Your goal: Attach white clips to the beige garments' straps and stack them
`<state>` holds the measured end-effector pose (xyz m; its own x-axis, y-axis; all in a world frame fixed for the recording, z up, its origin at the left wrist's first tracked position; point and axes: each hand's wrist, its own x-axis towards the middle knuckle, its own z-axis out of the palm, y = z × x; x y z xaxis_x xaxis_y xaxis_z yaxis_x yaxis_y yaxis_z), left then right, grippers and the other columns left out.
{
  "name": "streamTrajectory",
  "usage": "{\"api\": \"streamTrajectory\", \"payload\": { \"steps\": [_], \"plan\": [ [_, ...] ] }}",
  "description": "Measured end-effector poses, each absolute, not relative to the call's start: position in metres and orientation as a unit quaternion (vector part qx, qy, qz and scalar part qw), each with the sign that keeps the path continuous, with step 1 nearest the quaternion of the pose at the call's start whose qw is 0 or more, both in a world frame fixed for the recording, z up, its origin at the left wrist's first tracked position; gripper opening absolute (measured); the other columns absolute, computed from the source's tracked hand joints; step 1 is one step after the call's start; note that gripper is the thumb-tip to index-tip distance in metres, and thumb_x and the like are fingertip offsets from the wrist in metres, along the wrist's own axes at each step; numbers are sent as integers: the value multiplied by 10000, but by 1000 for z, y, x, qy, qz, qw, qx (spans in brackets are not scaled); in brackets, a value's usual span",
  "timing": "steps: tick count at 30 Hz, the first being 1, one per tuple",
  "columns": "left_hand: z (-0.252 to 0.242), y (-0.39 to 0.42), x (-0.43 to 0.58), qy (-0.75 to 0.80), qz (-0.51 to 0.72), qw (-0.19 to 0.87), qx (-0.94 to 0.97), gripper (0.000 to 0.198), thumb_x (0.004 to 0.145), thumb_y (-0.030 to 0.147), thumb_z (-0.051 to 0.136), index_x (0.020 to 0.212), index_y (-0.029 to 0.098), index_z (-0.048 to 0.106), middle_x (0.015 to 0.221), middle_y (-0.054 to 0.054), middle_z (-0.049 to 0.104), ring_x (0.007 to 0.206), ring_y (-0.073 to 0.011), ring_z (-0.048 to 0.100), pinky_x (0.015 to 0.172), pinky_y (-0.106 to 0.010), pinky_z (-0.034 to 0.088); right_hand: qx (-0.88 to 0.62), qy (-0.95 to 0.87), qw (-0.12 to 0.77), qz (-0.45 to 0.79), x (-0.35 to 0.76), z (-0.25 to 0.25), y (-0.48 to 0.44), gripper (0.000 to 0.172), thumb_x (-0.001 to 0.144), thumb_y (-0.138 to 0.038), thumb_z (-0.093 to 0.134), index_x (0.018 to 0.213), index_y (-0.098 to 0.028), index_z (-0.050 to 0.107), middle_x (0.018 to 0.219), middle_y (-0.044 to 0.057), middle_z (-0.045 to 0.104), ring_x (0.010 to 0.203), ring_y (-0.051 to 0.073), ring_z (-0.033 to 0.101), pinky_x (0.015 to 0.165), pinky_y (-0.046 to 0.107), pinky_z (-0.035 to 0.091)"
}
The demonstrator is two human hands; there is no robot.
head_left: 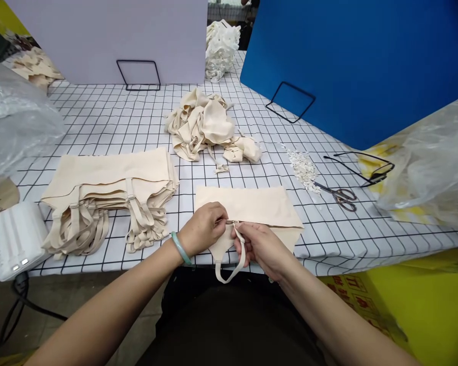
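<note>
From my feed, the left hand pinches the beige garment near the worktop's front edge while the right hand grips its looped strap. I judge the step to be strap handling, and the next move calls for fine fingertip control. Fingers partly hide the strap's joint; I can't make out its fitting.
</note>
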<state>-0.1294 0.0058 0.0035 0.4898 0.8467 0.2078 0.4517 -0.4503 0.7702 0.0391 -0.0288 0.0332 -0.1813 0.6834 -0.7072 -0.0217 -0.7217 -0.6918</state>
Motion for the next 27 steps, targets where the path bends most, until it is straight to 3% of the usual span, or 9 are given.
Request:
{"api": "streamTrajectory", "payload": {
  "steps": [27],
  "plan": [
    [6, 9, -130, 424, 302, 376, 767, 154, 824, 63, 522, 766, 163, 623, 843, -47, 664, 787, -159, 615, 710, -269, 497, -583, -268, 266, 719, 35, 34, -25, 173, 795, -322, 544, 704, -179, 577, 507, -25, 550, 406, 93, 486, 407, 208, 416]
  ]
}}
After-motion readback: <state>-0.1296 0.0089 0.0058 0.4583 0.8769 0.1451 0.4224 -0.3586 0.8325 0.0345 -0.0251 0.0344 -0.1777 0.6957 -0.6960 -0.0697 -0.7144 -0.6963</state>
